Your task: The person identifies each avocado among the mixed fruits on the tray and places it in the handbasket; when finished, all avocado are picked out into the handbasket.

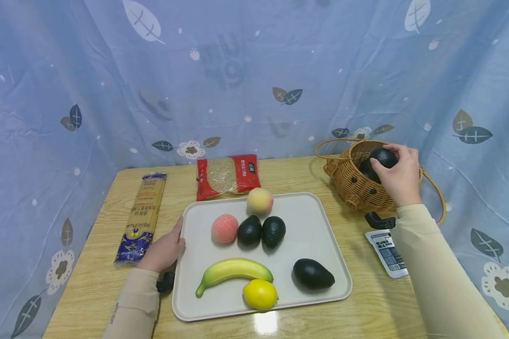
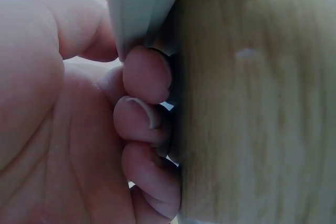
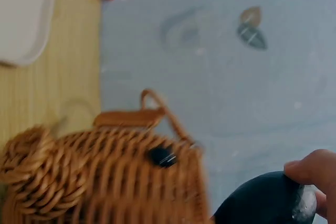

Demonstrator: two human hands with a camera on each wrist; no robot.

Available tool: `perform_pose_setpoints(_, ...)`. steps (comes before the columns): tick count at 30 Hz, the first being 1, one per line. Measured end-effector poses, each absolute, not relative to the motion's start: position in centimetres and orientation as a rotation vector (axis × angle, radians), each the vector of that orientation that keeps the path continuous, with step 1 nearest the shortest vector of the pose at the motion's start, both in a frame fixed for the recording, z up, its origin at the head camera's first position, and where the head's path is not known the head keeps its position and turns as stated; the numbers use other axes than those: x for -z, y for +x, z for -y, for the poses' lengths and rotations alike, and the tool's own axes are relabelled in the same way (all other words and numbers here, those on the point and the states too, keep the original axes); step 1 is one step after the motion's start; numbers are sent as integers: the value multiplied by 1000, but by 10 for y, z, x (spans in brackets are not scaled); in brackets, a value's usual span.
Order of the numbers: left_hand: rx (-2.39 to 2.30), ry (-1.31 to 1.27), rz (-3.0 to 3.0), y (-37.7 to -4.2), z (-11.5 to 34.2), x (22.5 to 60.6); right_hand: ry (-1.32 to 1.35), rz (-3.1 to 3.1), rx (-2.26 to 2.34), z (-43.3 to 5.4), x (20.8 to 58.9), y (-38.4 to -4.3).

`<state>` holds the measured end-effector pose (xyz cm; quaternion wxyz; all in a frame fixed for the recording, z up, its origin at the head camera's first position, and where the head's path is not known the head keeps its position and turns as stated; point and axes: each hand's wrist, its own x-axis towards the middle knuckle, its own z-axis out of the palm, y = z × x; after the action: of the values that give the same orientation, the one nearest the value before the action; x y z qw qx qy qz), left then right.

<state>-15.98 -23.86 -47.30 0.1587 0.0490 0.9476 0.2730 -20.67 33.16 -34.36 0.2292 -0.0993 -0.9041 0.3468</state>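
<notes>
Your right hand (image 1: 400,176) is raised beyond the far right corner of the tray (image 1: 309,223), its sleeved forearm slanting forward along the tray's right side. Thumb and fingers are bent around a dark avocado (image 1: 385,157), pinching it at the mouth of the wicker basket (image 1: 345,186), which stands off that same corner; another dark form shows lower inside the basket. Your left hand (image 1: 165,249) lies low against the tray's left side, its forearm coming from the near left; the thumb meets the rim from above and the curled fingers bear on it from below, gripping the edge. On the tray, two avocados sit about the middle and a third towards its near right corner; a banana (image 1: 235,270) and a lemon (image 1: 260,294) lie near its front edge. Left of the tray is a pasta packet (image 1: 142,214).
</notes>
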Motion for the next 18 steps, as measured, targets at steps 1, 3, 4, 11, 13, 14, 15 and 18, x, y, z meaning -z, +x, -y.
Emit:
perform_pose_setpoints(1, -782, 136, -2708, -160, 238, 473, -289, 2485, -965, -333, 347, -209)
perform_pose_setpoints(3, -785, 125, -2703, -159, 238, 472, -324, 2483, -979, -337, 353, -213)
perform_pose_setpoints(4, -786, 127, -2703, -159, 237, 472, -340, 2484, -983, -339, 356, -214)
perform_pose_setpoints(11, -808, 120, -2694, -157, 236, 471, -413, 2466, -926, -348, 365, -218)
perform_pose_setpoints(13, -799, 123, -2699, -157, 236, 471, -431, 2465, -907, -348, 365, -217)
perform_pose_setpoints(14, -792, 124, -2703, -157, 236, 471, -430, 2469, -911, -347, 363, -216)
perform_pose_setpoints(15, -787, 125, -2706, -158, 236, 471, -422, 2472, -918, -345, 362, -215)
perform_pose_setpoints(18, -779, 130, -2712, -158, 236, 471, -351, 2482, -957, -340, 359, -210)
